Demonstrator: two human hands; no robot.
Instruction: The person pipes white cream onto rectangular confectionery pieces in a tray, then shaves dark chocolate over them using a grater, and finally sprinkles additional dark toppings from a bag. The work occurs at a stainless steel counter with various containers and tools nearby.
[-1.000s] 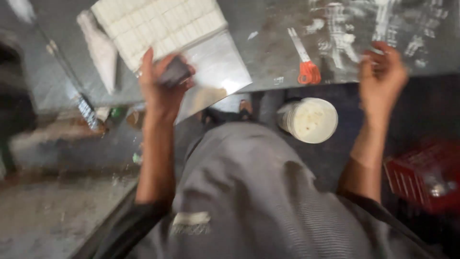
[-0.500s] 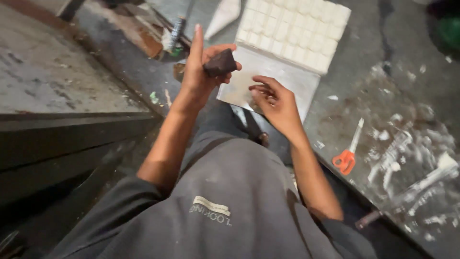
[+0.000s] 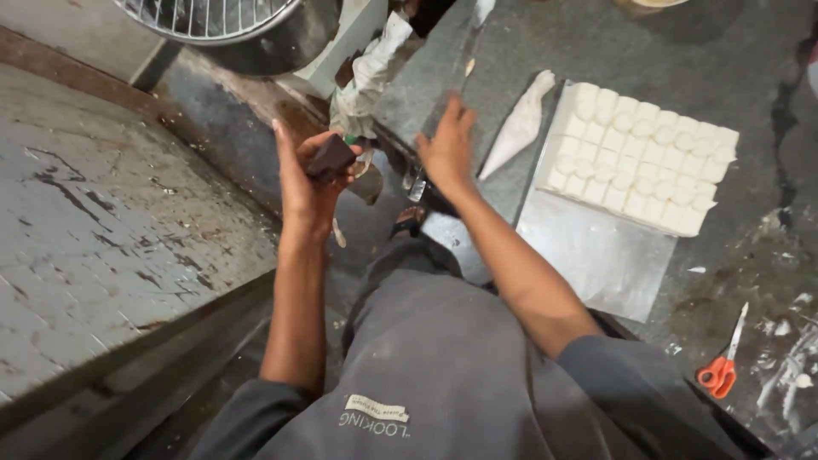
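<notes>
Now a small dark block (image 3: 331, 158) is seen pinched at the tips of the left hand (image 3: 304, 175), thumb on one side, fingers curled narrow around it. It is brownish-black, boxy, with flat faces and blunt corners. Its long axis is tilted, the upper end aimed away from the palm toward the right hand (image 3: 447, 146). That hand is laid flat, fingers spread wide, on the grey counter (image 3: 707, 68) edge, holding nothing. Beyond its fingertips a white piping bag (image 3: 521, 126) and a tray of white squares (image 3: 643, 158) are set.
</notes>
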